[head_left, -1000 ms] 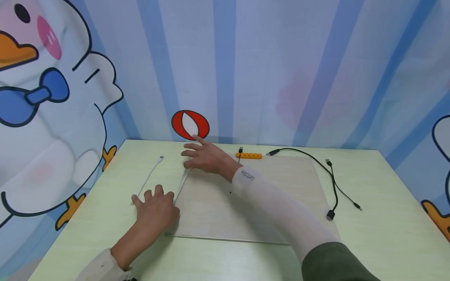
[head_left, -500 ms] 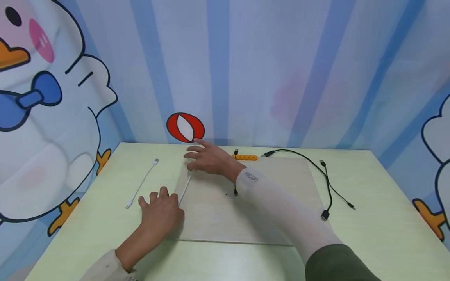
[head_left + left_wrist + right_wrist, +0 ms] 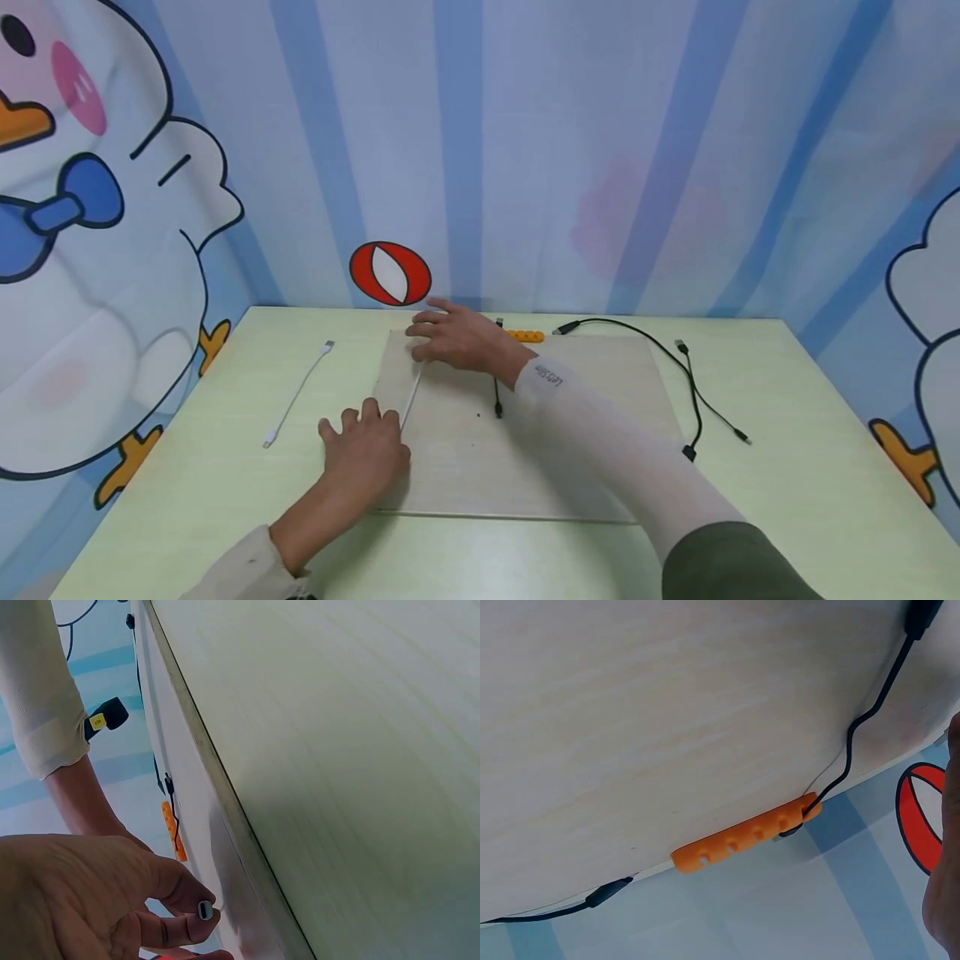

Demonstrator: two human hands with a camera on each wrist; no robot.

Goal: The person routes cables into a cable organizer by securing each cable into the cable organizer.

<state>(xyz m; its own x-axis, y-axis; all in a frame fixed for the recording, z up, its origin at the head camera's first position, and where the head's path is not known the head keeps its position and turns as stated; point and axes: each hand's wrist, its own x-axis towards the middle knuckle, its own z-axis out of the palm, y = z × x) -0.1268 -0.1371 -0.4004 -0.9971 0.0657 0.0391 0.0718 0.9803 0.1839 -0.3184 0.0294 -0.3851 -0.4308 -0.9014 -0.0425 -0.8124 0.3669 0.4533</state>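
My left hand pinches the near end of a white cable. In the left wrist view its small metal connector pokes out between thumb and finger of the left hand. The cable's far end is between the fingers of my right hand, so it runs straight from hand to hand over the left part of a pale board. To the right, an orange cable clip sits at the board's back edge, and a short black cable passes through its end slot.
A second white cable lies on the table left of the board. Black cables lie crossed along the board's right side. A patterned curtain hangs right behind the table.
Both hands have moved right with the white cable, from the board's left edge to over the board. More of the clipped black cable shows beside the right sleeve. The head view has shifted slightly.
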